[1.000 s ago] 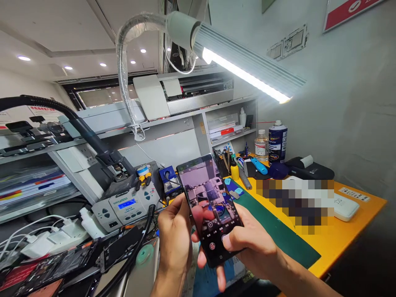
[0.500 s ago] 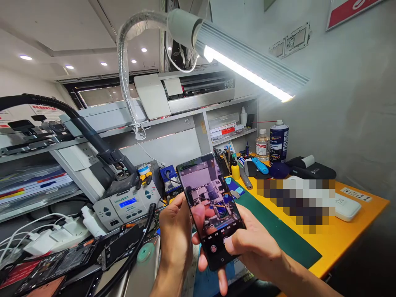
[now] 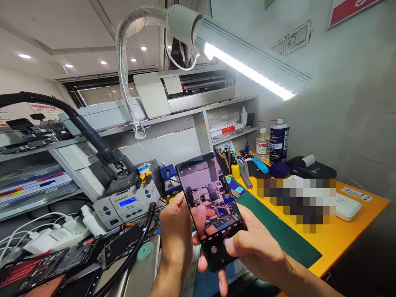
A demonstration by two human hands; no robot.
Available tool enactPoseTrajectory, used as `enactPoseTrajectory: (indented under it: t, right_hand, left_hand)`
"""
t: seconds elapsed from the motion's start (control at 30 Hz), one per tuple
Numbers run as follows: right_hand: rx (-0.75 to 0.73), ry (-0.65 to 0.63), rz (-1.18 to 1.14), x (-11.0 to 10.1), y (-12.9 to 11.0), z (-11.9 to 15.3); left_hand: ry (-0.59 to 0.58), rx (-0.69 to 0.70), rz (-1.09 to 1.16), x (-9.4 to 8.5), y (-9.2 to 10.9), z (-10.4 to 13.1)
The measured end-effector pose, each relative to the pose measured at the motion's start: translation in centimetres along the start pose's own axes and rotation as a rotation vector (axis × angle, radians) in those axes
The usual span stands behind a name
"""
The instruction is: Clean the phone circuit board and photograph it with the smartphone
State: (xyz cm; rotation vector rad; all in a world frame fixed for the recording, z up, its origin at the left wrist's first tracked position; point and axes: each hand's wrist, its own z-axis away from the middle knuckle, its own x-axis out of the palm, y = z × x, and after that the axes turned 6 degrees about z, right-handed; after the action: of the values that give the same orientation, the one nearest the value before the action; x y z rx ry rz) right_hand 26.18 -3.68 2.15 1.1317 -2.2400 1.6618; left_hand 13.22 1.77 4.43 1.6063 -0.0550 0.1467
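Note:
My right hand (image 3: 260, 251) grips a black smartphone (image 3: 221, 259) from below and the right, its thumb on the screen by the round shutter button. The phone is tilted upright, with a camera picture on its display. Behind the phone's left edge, my left hand (image 3: 176, 235) is raised with the fingers curled. Its fingertips are hidden by the phone, but the screen shows fingers pinching a circuit board. The board itself is hidden from direct sight. A green mat (image 3: 278, 231) lies below and to the right of the phone.
A grey soldering station (image 3: 128, 206), a black hose and opened phones (image 3: 62, 258) crowd the left. A lit lamp (image 3: 247, 70) hangs overhead. On the yellow table (image 3: 368, 210) stand a yellow bottle (image 3: 235, 170), a clear bottle (image 3: 262, 144) and a spray can (image 3: 279, 142). Part of the right side is pixelated.
Both hands and the phone stay almost in place. On the phone's screen, the picture of the circuit board and fingers has shifted slightly.

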Motion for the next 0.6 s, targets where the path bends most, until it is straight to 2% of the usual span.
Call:
enactPoseTrajectory:
  t: [0.1, 0.27, 0.6]
  right_hand:
    - [0.005, -0.003, 0.006, 0.05, -0.07, -0.03]
    - [-0.019, -0.025, -0.002, 0.24, -0.12, -0.04]
    - [-0.019, -0.033, -0.002, 0.20, -0.23, 0.17]
  left_hand:
    - [-0.073, -0.095, 0.010, 0.32, 0.51, 0.34]
    - [-0.102, -0.167, 0.011, 0.45, 0.68, 0.47]
    - [-0.118, -0.141, 0.010, 0.23, 0.02, 0.01]
